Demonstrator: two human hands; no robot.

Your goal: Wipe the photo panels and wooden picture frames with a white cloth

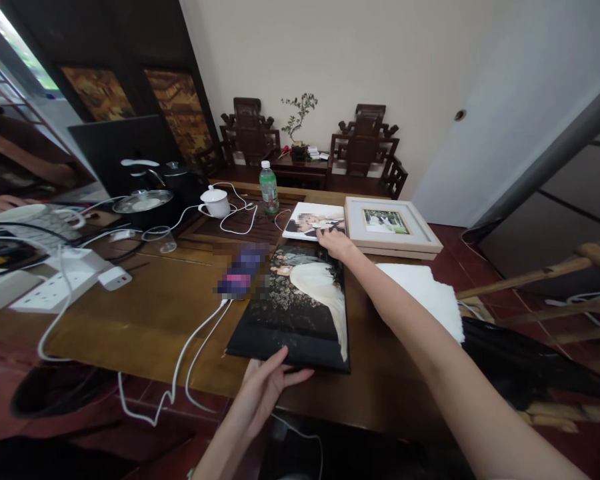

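A dark wedding photo album [305,307] lies across the wooden table in front of me, its cover showing a figure in a long white gown. My left hand [273,380] grips its near edge, thumb on top and fingers below. At the far right corner, my right hand [336,243] curls its fingers over the far edge; their tips are partly hidden. Just beyond them sits a white photo album [303,217] with a portrait cover. A pale framed photo [387,221] rests on another flat pale piece at the back right.
Left of the album lies a phone [243,272] with white cables. A plastic bottle [269,188], lidded white cup [215,202], clear cup [160,239], mug [37,223] and power strip [63,287] stand around. A white cloth [423,293] is at right. Another person's arm [30,157] shows far left.
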